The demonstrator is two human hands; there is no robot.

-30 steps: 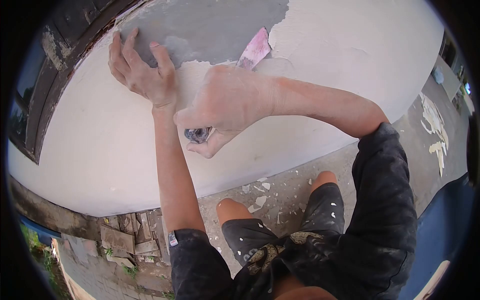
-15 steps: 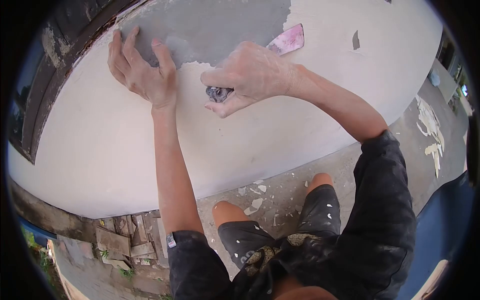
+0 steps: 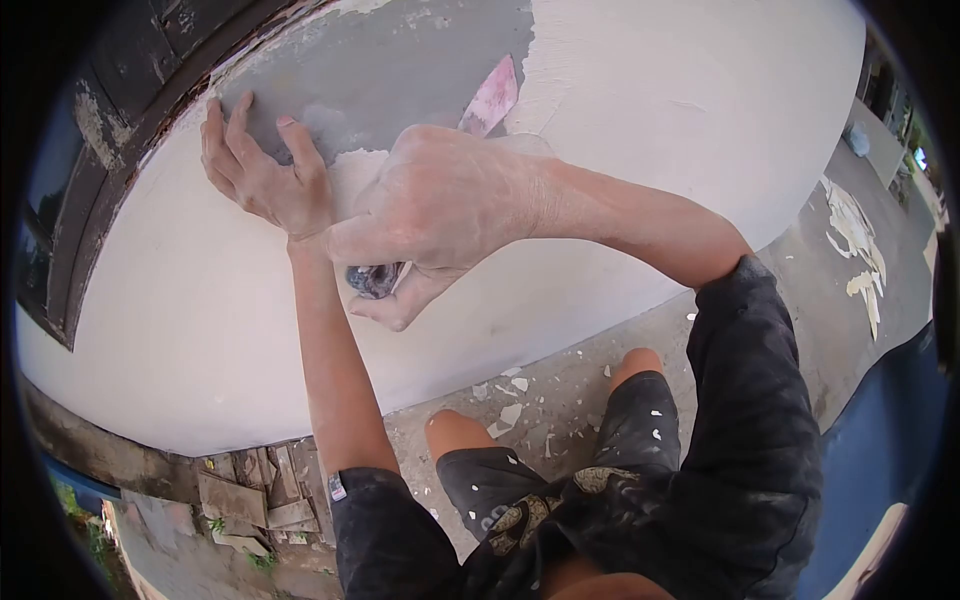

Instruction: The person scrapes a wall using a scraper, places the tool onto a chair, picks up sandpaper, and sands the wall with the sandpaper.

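Left hand splayed; right hand curled round scraper.

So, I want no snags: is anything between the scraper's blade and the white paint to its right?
Nothing visible. The scraper, in the right hand, has its blade over the grey patch, close beside the white paint. The left hand is off to the left, out of the way.

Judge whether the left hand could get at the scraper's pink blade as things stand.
Probably yes: the left hand looks empty, and the grey patch between it and the pink blade looks unobstructed. The right hand grips the handle, lower in the view.
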